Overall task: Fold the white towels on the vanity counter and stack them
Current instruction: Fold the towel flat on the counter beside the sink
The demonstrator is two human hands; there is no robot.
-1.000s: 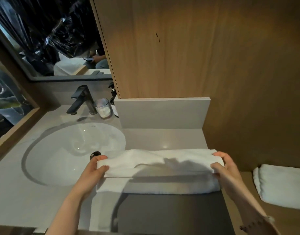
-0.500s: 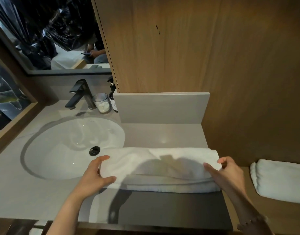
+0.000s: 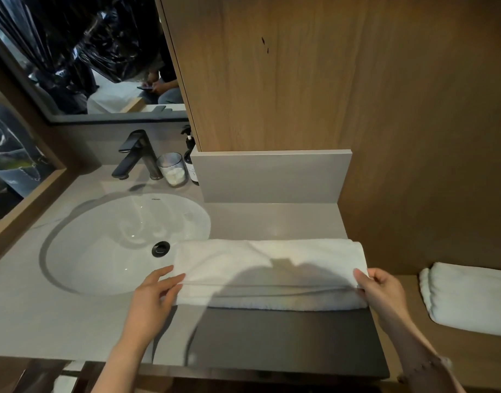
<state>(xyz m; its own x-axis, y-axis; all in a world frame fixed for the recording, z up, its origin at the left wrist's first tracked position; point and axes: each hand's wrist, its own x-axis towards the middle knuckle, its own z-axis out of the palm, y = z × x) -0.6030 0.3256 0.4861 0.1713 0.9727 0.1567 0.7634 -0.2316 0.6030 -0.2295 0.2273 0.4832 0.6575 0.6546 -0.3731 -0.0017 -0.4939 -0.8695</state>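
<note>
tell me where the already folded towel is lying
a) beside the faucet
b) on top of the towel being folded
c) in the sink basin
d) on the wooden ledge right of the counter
d: the folded towel lies on the wooden ledge right of the counter, apart from the long towel.
</note>
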